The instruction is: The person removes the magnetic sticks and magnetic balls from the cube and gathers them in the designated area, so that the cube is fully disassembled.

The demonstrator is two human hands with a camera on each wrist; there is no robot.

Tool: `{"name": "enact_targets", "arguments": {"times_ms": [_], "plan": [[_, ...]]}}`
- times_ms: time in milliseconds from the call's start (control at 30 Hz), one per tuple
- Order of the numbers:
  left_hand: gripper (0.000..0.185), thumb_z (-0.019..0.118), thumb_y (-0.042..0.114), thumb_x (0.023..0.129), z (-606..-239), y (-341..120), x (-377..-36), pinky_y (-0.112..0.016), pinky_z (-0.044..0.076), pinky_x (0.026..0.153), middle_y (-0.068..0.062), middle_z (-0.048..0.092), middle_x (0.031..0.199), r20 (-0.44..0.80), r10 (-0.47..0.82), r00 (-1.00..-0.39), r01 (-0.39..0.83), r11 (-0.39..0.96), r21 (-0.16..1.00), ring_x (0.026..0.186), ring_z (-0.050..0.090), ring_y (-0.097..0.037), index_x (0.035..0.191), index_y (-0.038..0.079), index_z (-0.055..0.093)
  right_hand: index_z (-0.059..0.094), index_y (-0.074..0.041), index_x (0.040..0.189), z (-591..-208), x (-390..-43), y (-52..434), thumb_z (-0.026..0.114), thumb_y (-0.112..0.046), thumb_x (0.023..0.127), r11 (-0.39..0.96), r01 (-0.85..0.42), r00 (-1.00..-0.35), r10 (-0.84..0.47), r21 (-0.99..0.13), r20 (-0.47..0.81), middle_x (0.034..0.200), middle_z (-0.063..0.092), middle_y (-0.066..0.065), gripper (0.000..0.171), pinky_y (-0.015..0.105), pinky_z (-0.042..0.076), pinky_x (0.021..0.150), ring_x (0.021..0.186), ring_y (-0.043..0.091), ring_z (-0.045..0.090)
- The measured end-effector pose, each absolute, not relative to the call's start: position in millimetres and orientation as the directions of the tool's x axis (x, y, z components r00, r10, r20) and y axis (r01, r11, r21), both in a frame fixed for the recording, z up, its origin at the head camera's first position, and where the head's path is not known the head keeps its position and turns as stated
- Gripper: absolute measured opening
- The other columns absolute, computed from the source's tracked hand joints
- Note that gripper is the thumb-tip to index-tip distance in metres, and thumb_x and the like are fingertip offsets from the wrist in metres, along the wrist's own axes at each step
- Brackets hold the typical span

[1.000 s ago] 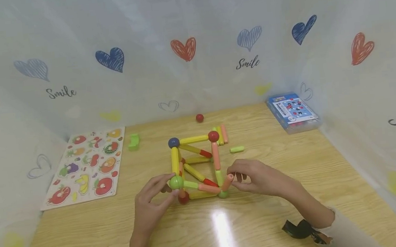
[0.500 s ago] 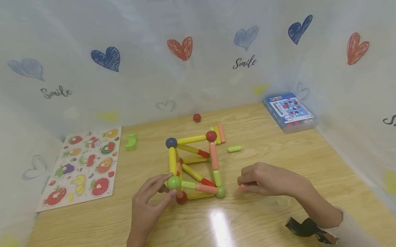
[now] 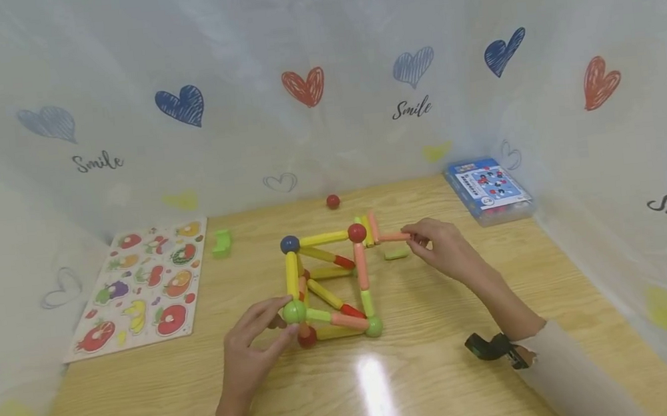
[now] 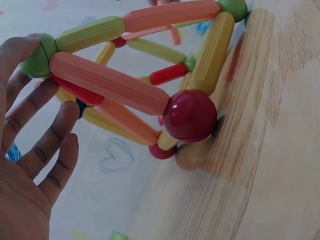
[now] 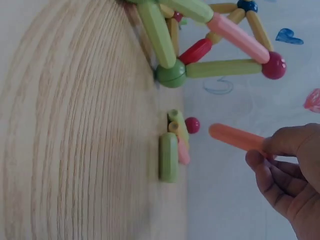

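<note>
Your right hand [image 3: 442, 248] pinches an orange rod [image 3: 394, 236] by one end, between thumb and fingertips, and holds it in the air beside the upper red ball [image 3: 357, 232] at the far right corner of the rod-and-ball frame [image 3: 328, 282]. The rod's long axis lies roughly level and runs left to right, free end pointing at that red ball; whether the tip touches it cannot be told from these views.

Your left hand [image 3: 253, 349] grips the green ball [image 3: 294, 311] at the near left upper corner, fingers curled round it, steadying the frame on the wooden table [image 3: 422, 373].

Handling, as a judgement:
- The rod looks like light, rigid, ribbed plastic, so the ribs should give a fair hold against slipping.
- Holding it at the rear end leaves the free tip clear for joining.
- The frame is probably held only at its ball joints. Treat it as easily knocked apart; support it at a ball, not mid-rod.

Loose pieces lie just behind the frame: a small group of spare rods [image 3: 369, 226], a short green rod [image 3: 396, 253], and a loose red ball [image 3: 333, 201] farther back.
</note>
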State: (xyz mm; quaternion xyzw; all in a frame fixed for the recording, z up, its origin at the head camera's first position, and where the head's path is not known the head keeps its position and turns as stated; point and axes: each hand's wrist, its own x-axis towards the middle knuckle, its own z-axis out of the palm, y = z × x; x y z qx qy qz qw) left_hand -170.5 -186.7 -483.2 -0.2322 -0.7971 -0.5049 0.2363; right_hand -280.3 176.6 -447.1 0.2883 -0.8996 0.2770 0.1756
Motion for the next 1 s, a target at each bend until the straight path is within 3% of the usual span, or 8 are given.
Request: {"name": "enact_targets", "arguments": {"times_ms": [167, 467, 833, 1000], "plan": [[0.047, 0.077, 0.003, 0.071, -478, -185, -166, -0.018, 0.047, 0.072, 0.000, 0.062, 0.108, 0.612, 0.121, -0.782, 0.605, 0.387, 0.696, 0.079, 0.057, -0.012, 0.116, 0.011, 0.064, 0.066, -0.001, 0.105, -466, -314, 169, 0.064, -0.008, 0.085, 0.777, -0.508, -0.831, -0.329, -0.371, 0.449, 0.085, 0.063, 0.007, 0.021, 0.030, 0.050, 0.060, 0.071, 0.016, 0.059], [0.046, 0.076, -0.003, 0.069, -457, -175, -158, -0.023, 0.049, 0.070, -0.006, 0.062, 0.107, 0.624, 0.136, -0.769, 0.626, 0.354, 0.695, 0.077, 0.059, -0.014, 0.113, 0.003, 0.064, 0.064, -0.004, 0.107, -485, -342, 160, 0.059, -0.014, 0.087, 0.889, -0.298, -0.951, -0.248, -0.347, 0.182, 0.086, 0.065, 0.008, 0.023, 0.036, 0.050, 0.064, 0.076, 0.021, 0.060], [0.046, 0.077, 0.008, 0.073, -483, -186, -170, -0.019, 0.048, 0.073, 0.002, 0.062, 0.108, 0.595, 0.136, -0.792, 0.596, 0.385, 0.705, 0.078, 0.058, -0.017, 0.116, 0.014, 0.064, 0.060, -0.005, 0.105, -491, -345, 149, 0.063, -0.022, 0.086, 0.872, -0.256, -0.966, -0.246, -0.417, 0.078, 0.088, 0.067, 0.007, 0.026, 0.037, 0.051, 0.067, 0.079, 0.022, 0.063], [0.046, 0.078, 0.008, 0.073, -483, -186, -171, -0.019, 0.047, 0.072, 0.003, 0.062, 0.108, 0.595, 0.129, -0.793, 0.591, 0.396, 0.702, 0.078, 0.057, -0.015, 0.116, 0.014, 0.064, 0.062, -0.005, 0.106, -490, -342, 147, 0.059, -0.022, 0.088, 0.851, -0.293, -0.956, -0.276, -0.436, 0.104, 0.089, 0.066, 0.006, 0.024, 0.035, 0.052, 0.070, 0.081, 0.020, 0.062]]}}
